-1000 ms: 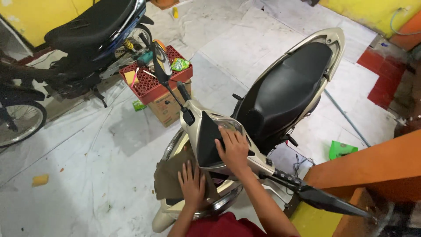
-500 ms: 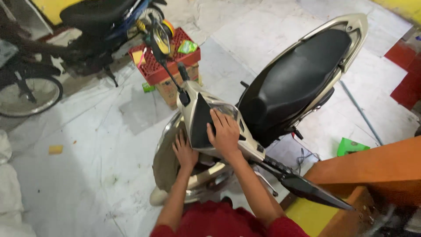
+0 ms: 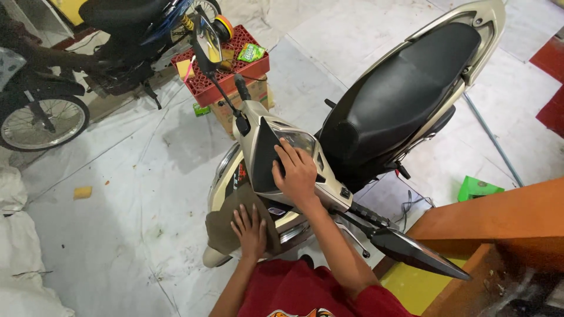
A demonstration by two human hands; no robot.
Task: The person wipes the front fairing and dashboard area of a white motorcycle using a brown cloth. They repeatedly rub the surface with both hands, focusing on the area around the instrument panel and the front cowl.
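A beige scooter [image 3: 470, 29] with a black seat [image 3: 399, 94] stands in front of me, front end toward me. My right hand [image 3: 296, 173] lies flat on the handlebar cover, over the dark instrument panel [image 3: 267, 155]. Lower down, my left hand [image 3: 251, 230] presses with spread fingers on a brown cloth [image 3: 226, 220] draped over the scooter's front cover. Neither hand grips anything. Two black mirrors stick out: one far left [image 3: 207, 40], one near right [image 3: 414, 252].
A red crate [image 3: 220, 73] on a cardboard box holds small items behind the scooter. A dark motorbike [image 3: 117, 35] stands at top left. An orange counter [image 3: 499, 214] is at right, a green object [image 3: 479, 188] lies on the floor, and a yellow sponge [image 3: 82, 192] at left.
The view has shifted and moved closer. My right hand has stayed on the handlebar cover; my left hand has slid slightly over the brown cloth.
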